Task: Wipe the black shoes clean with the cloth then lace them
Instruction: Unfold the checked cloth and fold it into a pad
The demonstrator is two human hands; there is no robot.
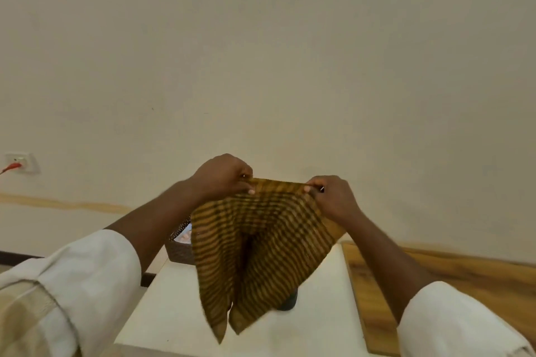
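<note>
A yellow-brown striped cloth (261,243) hangs in the air in front of me, stretched between both hands above the white table (174,307). My left hand (223,174) pinches its upper left corner and my right hand (333,197) pinches the upper right corner. The cloth's lower corners dangle just over the tabletop. A small dark shape (288,303) peeks out behind the cloth's lower right edge; I cannot tell what it is. No black shoe shows plainly.
A dark woven basket (178,249) stands at the table's far left, partly behind the cloth. A wooden surface (435,275) adjoins the table on the right. A plain wall fills the background, with a socket and red plug (18,164) at the left.
</note>
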